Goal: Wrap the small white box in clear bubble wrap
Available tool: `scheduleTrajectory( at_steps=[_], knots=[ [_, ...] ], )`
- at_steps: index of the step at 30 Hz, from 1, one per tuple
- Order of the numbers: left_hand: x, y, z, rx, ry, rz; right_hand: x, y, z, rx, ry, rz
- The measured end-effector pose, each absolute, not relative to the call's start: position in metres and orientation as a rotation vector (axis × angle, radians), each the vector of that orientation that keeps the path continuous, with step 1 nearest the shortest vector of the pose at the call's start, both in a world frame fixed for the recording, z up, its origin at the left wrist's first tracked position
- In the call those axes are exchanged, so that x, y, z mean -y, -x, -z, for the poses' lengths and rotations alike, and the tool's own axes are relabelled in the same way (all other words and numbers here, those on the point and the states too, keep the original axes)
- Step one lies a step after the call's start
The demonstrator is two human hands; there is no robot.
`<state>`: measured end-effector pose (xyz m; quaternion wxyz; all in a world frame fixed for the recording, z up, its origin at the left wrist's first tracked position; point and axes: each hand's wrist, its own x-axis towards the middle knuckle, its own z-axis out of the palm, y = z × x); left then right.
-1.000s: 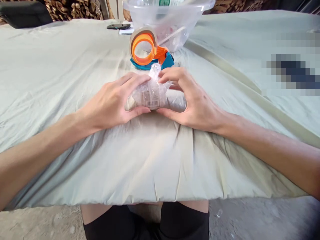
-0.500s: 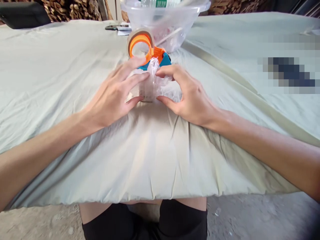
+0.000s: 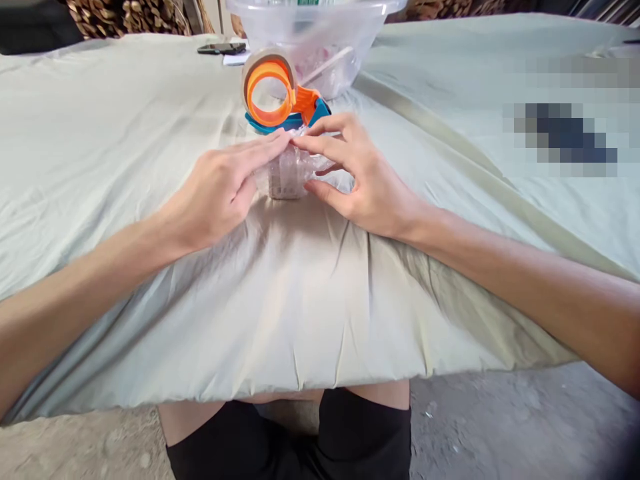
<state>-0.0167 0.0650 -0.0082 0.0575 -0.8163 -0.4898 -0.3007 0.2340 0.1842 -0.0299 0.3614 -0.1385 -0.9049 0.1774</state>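
A small object wrapped in clear bubble wrap [image 3: 286, 175] stands on the pale green cloth [image 3: 125, 153] in front of me. My left hand [image 3: 225, 183] presses on its left side and top with flat fingers. My right hand [image 3: 357, 177] holds its right side, fingers on the wrap's top and thumb at its base. Fingertips of both hands meet over the bundle. Just behind it lies an orange and blue tape dispenser [image 3: 275, 97] with a roll of brown tape.
A clear plastic bowl [image 3: 320, 33] with items inside stands behind the dispenser. A dark phone [image 3: 221, 48] and a white paper lie at the back left. The table's near edge runs above my knees; a blurred patch covers the right.
My left hand lifted its fingers off the bundle, then laid them flat across its top. The upstanding tuft of wrap is now pressed down under both hands' fingertips.
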Motion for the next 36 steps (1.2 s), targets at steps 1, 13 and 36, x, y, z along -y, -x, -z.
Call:
scheduleTrajectory(
  at_steps=[1,13,36],
  knots=[
    [-0.067,0.02,0.008,1.462,2.488,0.94,-0.184,-0.234,0.03,2.321,0.342,-0.458],
    [-0.074,0.015,0.009,1.407,2.401,1.108,-0.184,-0.229,0.027,2.113,0.344,-0.423],
    [-0.059,0.0,0.012,1.603,2.239,0.904,-0.17,-0.233,0.023,2.222,0.415,-0.509]
  ],
)
